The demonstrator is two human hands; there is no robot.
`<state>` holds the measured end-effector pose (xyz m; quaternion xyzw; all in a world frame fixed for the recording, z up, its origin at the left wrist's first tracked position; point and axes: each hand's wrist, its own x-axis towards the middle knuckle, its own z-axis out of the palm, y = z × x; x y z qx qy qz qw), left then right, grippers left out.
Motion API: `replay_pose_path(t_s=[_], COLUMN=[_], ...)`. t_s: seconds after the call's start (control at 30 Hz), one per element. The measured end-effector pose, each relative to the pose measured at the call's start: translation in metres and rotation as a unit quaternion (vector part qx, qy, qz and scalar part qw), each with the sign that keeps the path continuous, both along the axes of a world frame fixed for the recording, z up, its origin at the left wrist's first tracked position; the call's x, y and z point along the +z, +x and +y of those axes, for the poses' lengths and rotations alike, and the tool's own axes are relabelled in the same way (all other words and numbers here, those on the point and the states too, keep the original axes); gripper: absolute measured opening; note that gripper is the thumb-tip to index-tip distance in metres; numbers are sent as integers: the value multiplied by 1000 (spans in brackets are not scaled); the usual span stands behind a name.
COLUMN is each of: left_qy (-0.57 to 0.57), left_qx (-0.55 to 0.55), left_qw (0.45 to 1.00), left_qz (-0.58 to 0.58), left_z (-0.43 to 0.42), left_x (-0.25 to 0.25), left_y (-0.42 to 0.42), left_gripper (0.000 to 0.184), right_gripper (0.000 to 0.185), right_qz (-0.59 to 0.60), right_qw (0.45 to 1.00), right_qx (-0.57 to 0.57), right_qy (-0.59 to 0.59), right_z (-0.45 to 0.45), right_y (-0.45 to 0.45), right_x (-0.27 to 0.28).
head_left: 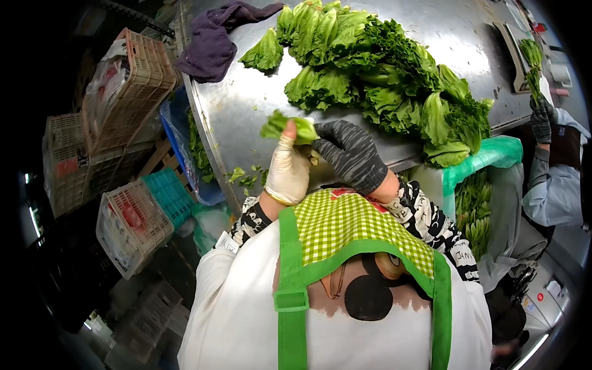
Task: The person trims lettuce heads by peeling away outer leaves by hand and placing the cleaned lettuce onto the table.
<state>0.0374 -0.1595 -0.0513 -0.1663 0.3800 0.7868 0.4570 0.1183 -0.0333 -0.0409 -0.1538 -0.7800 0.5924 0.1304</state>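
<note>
My left hand [288,168], in a pale glove, is closed around a small head of lettuce [302,131] over the table's near edge, its thumb pointing up. Against the stem end of that head rests my right hand [353,154], in a dark grey knitted glove, its fingers curled; whether they grip anything else is hidden. Beyond both hands a large pile of green lettuce [382,77] spreads over the metal table [240,111]. Small leaf scraps [246,177] lie on the table to the left of my left hand.
A purple cloth [213,43] lies at the table's far left corner. Crates [132,92] and a blue-lined bin [176,129] stand at left. At right is a green-lined container [475,203] of lettuce; beyond it a co-worker's gloved hand [542,120] holds leaves.
</note>
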Motion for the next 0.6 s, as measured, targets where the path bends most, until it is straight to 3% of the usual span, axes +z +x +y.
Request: replay_pose_path(t_s=[0.13,0.17,0.27,0.33,0.4,0.47,0.6], left_qy=[39,31,36,54,73,92,109], left_qx=[-26,-41,-56,-44,-10,6,0], left_qw=[998,997,995,997,997,996,994], left_qz=[40,56,72,43,24,2,-28], left_z=[0,0,0,1,4,4,0], left_x=[2,0,1,-2,-2,-3,-7], left_y=[-1,0,0,-3,-2,-1,-3], left_gripper=[61,62,56,51,46,43,42], right_gripper=[20,19,18,22,23,22,28], right_qz=[-181,-165,-91,-38,-47,-118,-25], right_qw=[955,929,935,969,973,952,995], right_qx=[12,-5,23,36,40,33,-43], right_qy=[-236,-331,-341,-241,-221,-279,-89], right_z=[14,14,14,15,16,18,8], right_y=[2,6,13,15,15,13,16], right_x=[22,16,5,-3,0,24,9])
